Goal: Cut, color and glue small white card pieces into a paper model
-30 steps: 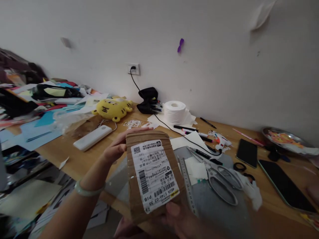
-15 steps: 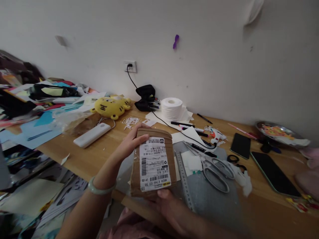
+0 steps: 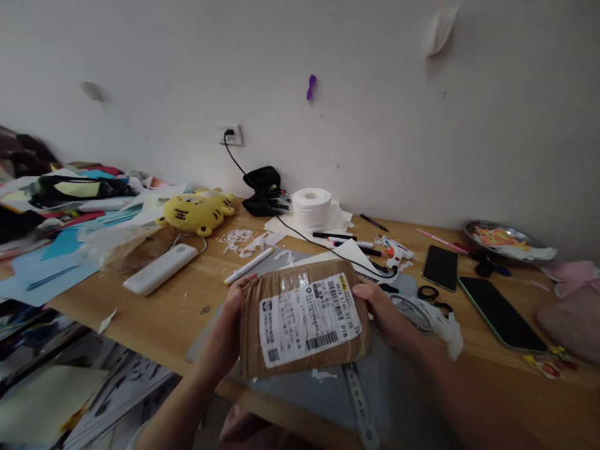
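A brown taped parcel (image 3: 290, 281) with a white shipping label (image 3: 309, 322) is held up between both hands, over the grey mat. My left hand (image 3: 234, 319) grips its left end, with most fingers hidden behind it. At the upper right corner, my right hand (image 3: 382, 309) holds on with the thumb on the front face. Below the parcel, a metal ruler (image 3: 360, 406) lies on the grey mat (image 3: 300, 397). Scissors (image 3: 412, 311) lie beside my right hand, partly covered by it.
Behind the parcel are a white marker (image 3: 248, 266), several pens, a toilet roll (image 3: 312, 209) and a glue gun (image 3: 397, 251) with a cord. A white power bank-like box (image 3: 160, 270) and yellow plush (image 3: 197, 212) sit left. Two phones (image 3: 501, 315) and a metal bowl (image 3: 510, 240) are right.
The parcel has been turned from upright to lying lengthwise, its label rotated. My right hand has moved from its bottom edge to the right end; my left hand has shifted to the left end.
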The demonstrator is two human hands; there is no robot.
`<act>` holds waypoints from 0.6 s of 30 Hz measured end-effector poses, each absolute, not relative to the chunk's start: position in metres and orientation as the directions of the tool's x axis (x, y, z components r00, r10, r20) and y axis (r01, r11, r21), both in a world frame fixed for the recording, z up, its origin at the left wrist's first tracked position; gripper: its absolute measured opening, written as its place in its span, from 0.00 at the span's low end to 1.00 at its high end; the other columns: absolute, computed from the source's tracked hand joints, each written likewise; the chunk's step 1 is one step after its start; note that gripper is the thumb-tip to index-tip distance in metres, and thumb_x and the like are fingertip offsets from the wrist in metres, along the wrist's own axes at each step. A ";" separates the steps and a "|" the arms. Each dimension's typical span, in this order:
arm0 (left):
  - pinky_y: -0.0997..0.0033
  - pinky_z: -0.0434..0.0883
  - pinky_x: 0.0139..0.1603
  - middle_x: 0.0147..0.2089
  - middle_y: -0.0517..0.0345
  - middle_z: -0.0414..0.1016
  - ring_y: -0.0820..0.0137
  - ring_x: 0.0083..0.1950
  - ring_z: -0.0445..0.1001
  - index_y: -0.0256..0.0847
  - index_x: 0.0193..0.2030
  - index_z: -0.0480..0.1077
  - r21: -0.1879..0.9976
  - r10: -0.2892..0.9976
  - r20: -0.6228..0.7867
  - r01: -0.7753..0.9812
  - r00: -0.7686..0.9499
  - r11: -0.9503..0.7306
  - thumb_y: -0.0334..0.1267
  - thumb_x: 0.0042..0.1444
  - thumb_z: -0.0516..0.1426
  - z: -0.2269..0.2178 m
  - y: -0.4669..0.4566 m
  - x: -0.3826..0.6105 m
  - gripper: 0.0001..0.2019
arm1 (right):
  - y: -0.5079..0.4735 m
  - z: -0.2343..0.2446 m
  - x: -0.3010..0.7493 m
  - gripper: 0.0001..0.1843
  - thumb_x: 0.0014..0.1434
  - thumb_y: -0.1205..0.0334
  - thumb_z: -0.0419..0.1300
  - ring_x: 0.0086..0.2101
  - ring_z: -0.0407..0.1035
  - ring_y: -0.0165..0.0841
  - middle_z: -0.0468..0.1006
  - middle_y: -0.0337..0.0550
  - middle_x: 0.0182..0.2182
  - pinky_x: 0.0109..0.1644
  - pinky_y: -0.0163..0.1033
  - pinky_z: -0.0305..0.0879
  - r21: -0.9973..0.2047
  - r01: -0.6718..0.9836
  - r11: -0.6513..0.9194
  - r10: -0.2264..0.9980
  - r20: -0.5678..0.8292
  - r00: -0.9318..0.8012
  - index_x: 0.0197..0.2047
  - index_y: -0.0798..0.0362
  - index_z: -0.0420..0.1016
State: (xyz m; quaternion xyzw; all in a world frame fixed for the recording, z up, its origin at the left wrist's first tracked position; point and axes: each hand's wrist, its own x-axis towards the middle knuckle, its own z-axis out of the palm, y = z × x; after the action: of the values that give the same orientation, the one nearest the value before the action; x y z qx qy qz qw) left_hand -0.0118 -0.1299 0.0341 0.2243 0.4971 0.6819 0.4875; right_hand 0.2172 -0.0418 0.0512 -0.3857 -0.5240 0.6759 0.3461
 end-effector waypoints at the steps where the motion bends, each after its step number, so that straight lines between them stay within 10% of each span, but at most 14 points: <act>1: 0.63 0.76 0.37 0.39 0.52 0.77 0.58 0.39 0.77 0.40 0.49 0.71 0.873 0.908 -0.243 -0.485 -0.342 0.052 0.47 0.42 0.65 0.035 -0.131 -0.009 0.27 | -0.043 0.057 0.220 0.16 0.45 0.51 0.60 0.37 0.72 0.39 0.80 0.43 0.32 0.41 0.40 0.65 -0.985 -0.037 -0.169 0.877 -0.133 -0.462 0.32 0.55 0.76; 7: 0.66 0.76 0.30 0.33 0.51 0.79 0.61 0.28 0.78 0.39 0.56 0.66 0.751 0.889 -0.449 -0.577 -0.090 0.321 0.40 0.42 0.66 0.038 -0.143 0.011 0.32 | -0.037 0.060 0.228 0.22 0.53 0.43 0.56 0.38 0.72 0.39 0.80 0.44 0.33 0.47 0.42 0.63 -0.958 -0.020 -0.286 0.833 -0.239 -0.499 0.37 0.53 0.78; 18: 0.59 0.78 0.42 0.36 0.48 0.80 0.59 0.36 0.80 0.34 0.52 0.68 0.693 0.775 -0.538 -0.698 -0.332 0.182 0.38 0.58 0.53 0.040 -0.129 0.007 0.17 | -0.011 0.044 0.231 0.15 0.62 0.53 0.50 0.32 0.74 0.33 0.79 0.45 0.34 0.40 0.38 0.67 -0.799 -0.248 -0.548 0.816 -0.446 -0.367 0.44 0.53 0.71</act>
State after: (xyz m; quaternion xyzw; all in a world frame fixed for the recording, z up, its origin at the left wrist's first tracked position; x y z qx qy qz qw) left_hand 0.0066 -0.1290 0.0397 0.0378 0.5083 0.6385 0.5767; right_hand 0.2310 -0.0114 0.0441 -0.4408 -0.3222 0.7614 0.3496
